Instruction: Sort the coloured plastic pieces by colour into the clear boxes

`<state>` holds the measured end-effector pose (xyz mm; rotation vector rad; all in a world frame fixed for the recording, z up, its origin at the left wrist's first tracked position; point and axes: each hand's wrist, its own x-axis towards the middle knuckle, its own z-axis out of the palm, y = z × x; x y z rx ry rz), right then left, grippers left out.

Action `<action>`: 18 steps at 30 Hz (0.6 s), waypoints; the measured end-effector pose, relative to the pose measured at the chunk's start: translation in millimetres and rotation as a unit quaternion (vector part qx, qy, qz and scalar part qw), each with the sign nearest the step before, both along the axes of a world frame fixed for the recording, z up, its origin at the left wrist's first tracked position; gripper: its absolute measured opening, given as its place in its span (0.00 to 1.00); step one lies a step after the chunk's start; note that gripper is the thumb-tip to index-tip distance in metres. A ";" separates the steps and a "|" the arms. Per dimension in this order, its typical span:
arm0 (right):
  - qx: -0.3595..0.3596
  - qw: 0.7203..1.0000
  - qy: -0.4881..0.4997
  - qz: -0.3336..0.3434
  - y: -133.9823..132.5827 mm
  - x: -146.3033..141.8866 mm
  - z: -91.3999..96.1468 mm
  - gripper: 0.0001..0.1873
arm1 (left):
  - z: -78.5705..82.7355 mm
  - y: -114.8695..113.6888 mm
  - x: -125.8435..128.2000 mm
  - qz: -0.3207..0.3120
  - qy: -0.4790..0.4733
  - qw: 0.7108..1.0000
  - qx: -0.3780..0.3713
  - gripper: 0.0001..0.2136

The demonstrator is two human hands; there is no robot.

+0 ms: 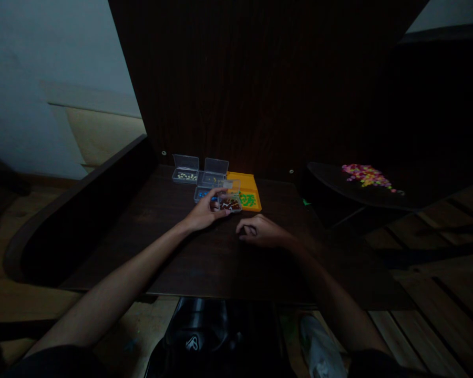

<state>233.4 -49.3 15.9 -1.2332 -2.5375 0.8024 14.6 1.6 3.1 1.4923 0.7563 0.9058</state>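
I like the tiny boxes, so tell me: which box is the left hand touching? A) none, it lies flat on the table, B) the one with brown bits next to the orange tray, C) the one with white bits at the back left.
B: the left hand has its fingers on the small clear box with brown bits, right beside the orange tray.

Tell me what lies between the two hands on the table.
In the head view, only bare dark table top lies between the left hand and the right hand; the small clear box sits beyond the gap.
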 end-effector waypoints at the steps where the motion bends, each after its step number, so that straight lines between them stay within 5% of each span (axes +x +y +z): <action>1: 0.004 1.000 0.002 -0.008 0.8 0.6 -0.7 0.09 | 0.3 -0.2 -0.2 0.000 0.000 1.000 0.001 0.30; 18: 0.005 1.000 0.017 0.003 2.0 -5.3 -10.3 0.09 | 1.2 0.2 -1.4 0.019 0.024 0.999 0.012 0.31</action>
